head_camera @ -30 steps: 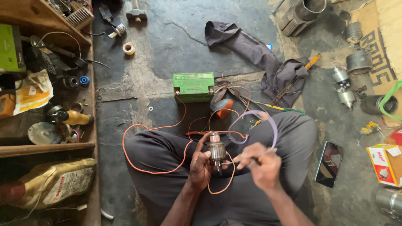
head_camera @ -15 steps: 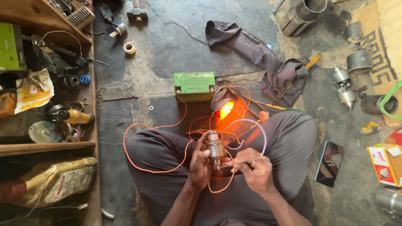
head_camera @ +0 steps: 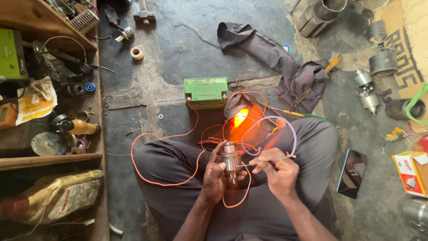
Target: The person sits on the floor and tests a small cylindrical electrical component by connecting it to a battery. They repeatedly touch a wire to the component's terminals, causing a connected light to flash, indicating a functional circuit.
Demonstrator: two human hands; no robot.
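Armature: I see the small motor armature (head_camera: pixel 230 161) upright in my left hand (head_camera: pixel 214 180), fingers wrapped around it.
Probe: my right hand (head_camera: pixel 280 172) pinches a wire probe (head_camera: pixel 267 160), tip touching the armature just left of it.
Lamp: glowing test lamp (head_camera: pixel 240 117) beyond both hands.

one green battery (head_camera: pixel 205 92), one lit bulb (head_camera: pixel 240 117), one phone (head_camera: pixel 351 173)

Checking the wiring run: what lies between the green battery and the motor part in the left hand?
In the head view, a glowing bulb and looping orange wires lie between the green battery and motor part.

Soft dim daylight, sharp focus, orange bulb (head_camera: pixel 239 117) glow
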